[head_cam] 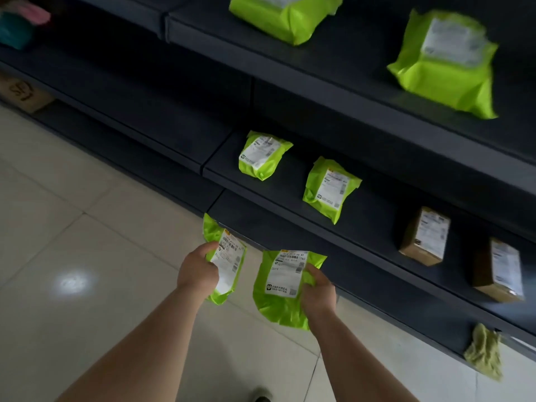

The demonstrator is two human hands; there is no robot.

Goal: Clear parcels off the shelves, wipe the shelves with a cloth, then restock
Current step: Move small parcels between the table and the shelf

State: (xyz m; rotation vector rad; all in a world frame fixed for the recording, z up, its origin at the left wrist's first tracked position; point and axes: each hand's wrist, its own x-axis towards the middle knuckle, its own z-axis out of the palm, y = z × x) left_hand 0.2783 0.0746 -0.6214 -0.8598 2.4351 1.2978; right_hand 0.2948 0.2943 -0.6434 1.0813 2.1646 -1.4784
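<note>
The dark shelving (377, 210) fills the upper right, with pale floor tiles (87, 256) below it. Two big green parcels (285, 15) (446, 65) lie on the upper shelf. On the middle shelf are two smaller green ones (262, 155) (329, 188) and two brown boxes (425, 236) (500, 269). Out over the tiles, just before the lowest shelf, each hand carries one parcel. The right grip (317, 291) is curled round the side of the wider green parcel (282, 285), and the left grip (197, 271) is clamped on the edge of the narrow green parcel (229, 262). A yellowish cloth (484, 351) droops over the lowest shelf's lip at far right. Whether these two are coming off or going back cannot be read here. Both are slick bags held by one side only, so either could slip from the fingers and drop to the floor. Set down too near the shelf's front lip, one could slide off. A brush against the hanging cloth could pull it off.
</note>
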